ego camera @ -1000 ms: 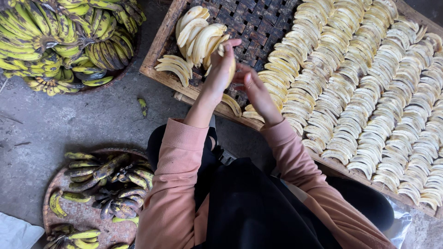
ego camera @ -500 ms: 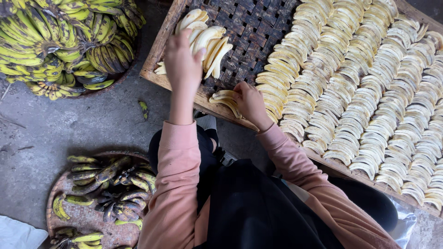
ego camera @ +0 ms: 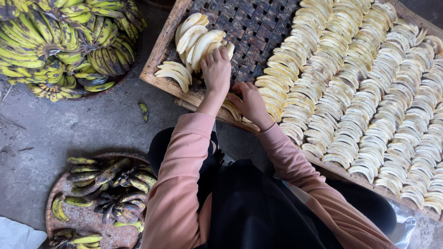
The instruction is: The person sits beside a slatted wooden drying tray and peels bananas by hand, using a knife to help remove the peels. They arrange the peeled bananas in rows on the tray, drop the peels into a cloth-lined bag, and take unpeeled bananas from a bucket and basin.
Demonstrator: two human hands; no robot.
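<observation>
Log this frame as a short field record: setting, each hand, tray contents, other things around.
setting: person crouched on grey ground at a woven tray
left hand: fingers on the loose pile of peeled banana slices
right hand: on slices at the tray's near edge
tray contents: overlapping slice rows fill its right part
nearby: unpeeled banana bunches; round board of banana peels

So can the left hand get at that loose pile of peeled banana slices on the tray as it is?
Probably yes: the left hand already rests at the edge of the pile of peeled banana slices on the woven tray, with nothing between them.
</observation>
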